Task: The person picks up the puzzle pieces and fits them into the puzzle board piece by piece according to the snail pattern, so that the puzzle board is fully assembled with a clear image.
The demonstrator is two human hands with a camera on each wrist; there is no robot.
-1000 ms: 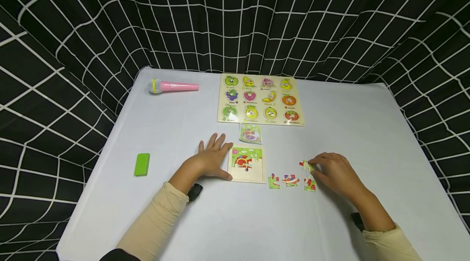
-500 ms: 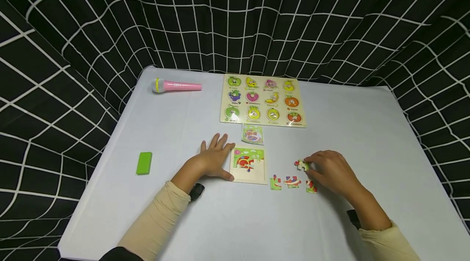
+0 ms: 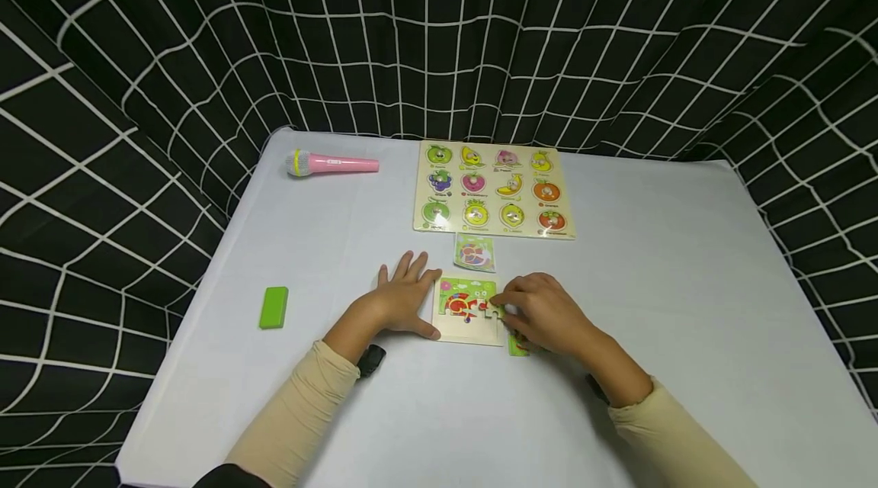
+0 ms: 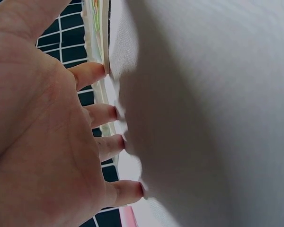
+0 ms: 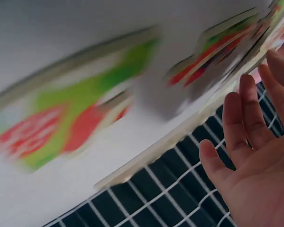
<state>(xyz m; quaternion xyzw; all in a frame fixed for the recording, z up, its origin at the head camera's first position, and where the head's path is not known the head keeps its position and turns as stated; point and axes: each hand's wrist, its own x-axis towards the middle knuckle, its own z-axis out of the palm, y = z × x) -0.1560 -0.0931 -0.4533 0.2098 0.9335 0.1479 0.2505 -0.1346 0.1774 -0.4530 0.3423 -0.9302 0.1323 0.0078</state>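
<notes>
A square wooden puzzle tray [image 3: 459, 331], its upper part filled with a red and green picture, lies mid-table. My left hand [image 3: 401, 306] rests at its left side, fingers spread; thumb and index finger touch the tray's edge. Over the tray's right side, my right hand [image 3: 545, 313] pinches a green jigsaw piece [image 3: 494, 312] between thumb and fingers. Below that hand, a loose jigsaw piece [image 3: 517, 345] shows in part. In the right wrist view, a blurred jigsaw piece with red spots [image 5: 47, 127] and a striped jigsaw piece [image 5: 222, 45] lie on the table.
A small picture card [image 3: 474, 252] lies above the tray, just below a fruit puzzle board [image 3: 494, 189]. A pink toy microphone [image 3: 336, 163] is at the back left, a green block [image 3: 273, 307] at the left. A black gridded curtain [image 3: 466, 38] surrounds the white table.
My right hand has carried the green jigsaw piece leftward from the loose pieces to the tray's right side. My left hand has stayed at the tray's left edge.
</notes>
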